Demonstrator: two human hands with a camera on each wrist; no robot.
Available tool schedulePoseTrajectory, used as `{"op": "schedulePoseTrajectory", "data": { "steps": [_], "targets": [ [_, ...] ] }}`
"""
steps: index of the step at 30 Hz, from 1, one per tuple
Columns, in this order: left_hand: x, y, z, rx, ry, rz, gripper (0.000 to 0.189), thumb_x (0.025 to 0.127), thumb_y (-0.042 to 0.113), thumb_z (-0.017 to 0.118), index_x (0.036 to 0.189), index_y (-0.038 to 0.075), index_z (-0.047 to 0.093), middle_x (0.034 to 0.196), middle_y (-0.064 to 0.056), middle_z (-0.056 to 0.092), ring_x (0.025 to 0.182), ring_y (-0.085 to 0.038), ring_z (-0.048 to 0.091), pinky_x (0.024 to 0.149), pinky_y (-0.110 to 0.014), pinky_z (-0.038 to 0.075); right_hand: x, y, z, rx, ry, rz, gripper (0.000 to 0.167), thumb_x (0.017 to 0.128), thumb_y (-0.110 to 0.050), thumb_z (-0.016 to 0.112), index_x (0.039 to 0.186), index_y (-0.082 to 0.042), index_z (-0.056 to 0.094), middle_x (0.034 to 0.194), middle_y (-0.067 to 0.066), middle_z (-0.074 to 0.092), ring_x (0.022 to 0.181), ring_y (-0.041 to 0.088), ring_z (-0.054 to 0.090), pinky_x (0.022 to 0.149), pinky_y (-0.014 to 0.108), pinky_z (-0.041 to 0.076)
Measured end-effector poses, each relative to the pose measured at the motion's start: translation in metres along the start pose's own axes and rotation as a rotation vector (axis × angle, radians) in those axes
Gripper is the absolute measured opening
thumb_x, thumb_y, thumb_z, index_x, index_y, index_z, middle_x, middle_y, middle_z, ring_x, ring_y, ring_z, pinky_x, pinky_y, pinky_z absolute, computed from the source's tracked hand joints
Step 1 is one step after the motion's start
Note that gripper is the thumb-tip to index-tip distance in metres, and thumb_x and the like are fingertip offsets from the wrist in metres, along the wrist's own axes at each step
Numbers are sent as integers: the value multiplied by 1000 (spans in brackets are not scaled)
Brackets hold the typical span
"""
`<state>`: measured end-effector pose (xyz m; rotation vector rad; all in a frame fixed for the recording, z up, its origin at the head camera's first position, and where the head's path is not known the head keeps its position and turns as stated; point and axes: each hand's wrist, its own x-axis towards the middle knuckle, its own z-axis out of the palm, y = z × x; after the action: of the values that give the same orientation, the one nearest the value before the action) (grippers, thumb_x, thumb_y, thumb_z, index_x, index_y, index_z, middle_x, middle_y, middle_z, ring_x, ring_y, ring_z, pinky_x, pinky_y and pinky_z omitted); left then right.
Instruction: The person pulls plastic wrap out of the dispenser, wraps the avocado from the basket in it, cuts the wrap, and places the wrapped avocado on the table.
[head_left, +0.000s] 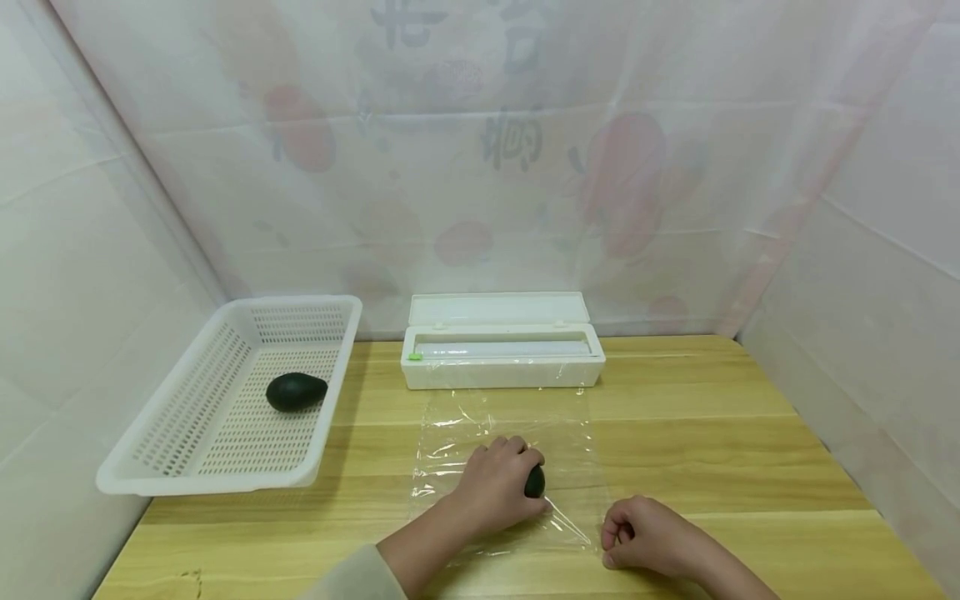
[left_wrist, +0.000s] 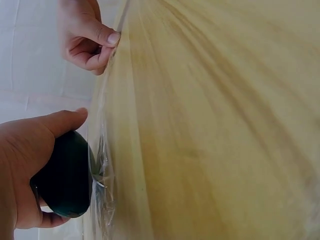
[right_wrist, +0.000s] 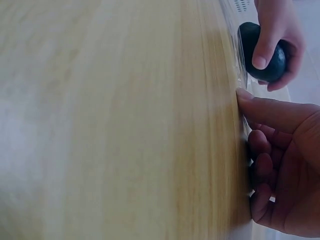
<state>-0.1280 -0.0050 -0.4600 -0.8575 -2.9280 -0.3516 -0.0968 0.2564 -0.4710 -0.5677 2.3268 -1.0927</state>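
Note:
A clear sheet of cling film (head_left: 450,446) lies over the wooden table, stretching forward from a white dispenser box (head_left: 502,373). My left hand (head_left: 495,492) grips a dark green avocado (head_left: 535,482) on the film, fingers over its far side and thumb on the near side. In the left wrist view the avocado (left_wrist: 65,175) rests against the crinkled film. At the sheet's near right corner, my right hand (head_left: 652,533) pinches the film edge between thumb and forefinger. Its other fingers curl loosely in the right wrist view.
A white perforated basket (head_left: 318,454) stands on the left of the table with a second avocado (head_left: 295,392) inside. The dispenser's lid (head_left: 498,308) is raised at the back, and a green slider (head_left: 415,357) sits at its left end. Fabric walls enclose the table.

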Motion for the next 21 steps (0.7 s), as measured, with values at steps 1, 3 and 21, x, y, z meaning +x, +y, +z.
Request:
{"op": "schedulePoseTrajectory", "data": {
  "steps": [1,3,21],
  "targets": [
    [0,0,1,8,8,-2,54,75,59,77,116,25,66,108,4,62,95,-15,56,71,-32,47,0,0,0,-1,0,0,17,78,-24,81,77,-19,65,63,-11,52,56,-1,45,50,20,39],
    [1,1,2,20,17,-5,55,75,60,76,117,26,65,109,4,62,96,-16,57,72,-33,48,0,0,1,-5,3,2,17,78,-24,81,77,-19,65,63,-11,52,56,-1,45,50,20,39],
    [-1,3,2,-10,-7,-27,66,73,63,76,127,28,60,116,5,61,103,-16,56,75,-35,47,0,0,0,1,-9,22,17,79,-24,81,77,-18,65,63,-10,52,56,0,45,51,20,39]
  ]
}}
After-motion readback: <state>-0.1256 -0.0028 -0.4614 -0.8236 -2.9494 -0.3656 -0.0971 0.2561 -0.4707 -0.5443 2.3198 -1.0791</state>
